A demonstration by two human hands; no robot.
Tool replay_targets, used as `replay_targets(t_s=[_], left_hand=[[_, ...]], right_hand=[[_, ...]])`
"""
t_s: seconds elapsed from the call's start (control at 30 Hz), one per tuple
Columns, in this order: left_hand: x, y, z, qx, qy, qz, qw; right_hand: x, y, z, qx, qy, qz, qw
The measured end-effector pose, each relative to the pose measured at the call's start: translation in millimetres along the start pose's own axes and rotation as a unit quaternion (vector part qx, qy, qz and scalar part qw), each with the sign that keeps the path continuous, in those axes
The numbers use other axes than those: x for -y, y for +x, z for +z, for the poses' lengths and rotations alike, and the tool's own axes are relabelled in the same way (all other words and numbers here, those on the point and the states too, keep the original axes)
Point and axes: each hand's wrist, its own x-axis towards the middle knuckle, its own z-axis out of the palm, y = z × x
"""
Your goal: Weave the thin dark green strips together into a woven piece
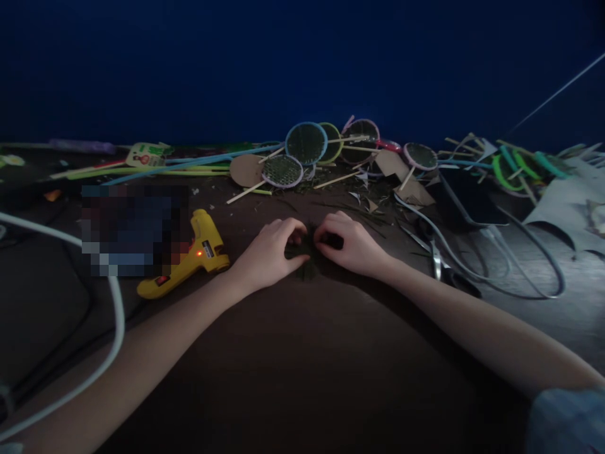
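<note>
A small tuft of dark green, grass-like strands (307, 271) lies at the middle of the dark table, between my two hands. My left hand (271, 252) curls around its left side, fingertips and thumb against the strands. From the other side, my right hand (352, 246) has its thumb and forefinger pinched at the tuft's edge. Dim light and the fingers hide much of the strands. To the left of my left hand lies a yellow glue gun (205, 252) with a small red light lit. Scissors (437, 258) lie to the right of my right hand.
Small round net-like paddles (306, 144) with wooden sticks lie along the back, among cardboard pieces (392, 165) and loose green scraps. A phone (472, 198) with a cable (534, 293) lies right. A white cord (118, 309) crosses the left side near a blurred-out patch.
</note>
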Motion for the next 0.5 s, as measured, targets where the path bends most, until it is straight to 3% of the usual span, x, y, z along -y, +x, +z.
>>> replay_targets(t_s=[0.5], left_hand=[[-0.8,0.6,-0.9,0.018,0.032,0.023,0.999]], right_hand=[[-5.5,-0.2,-2.1,-0.003,0.048,-0.007,0.999]])
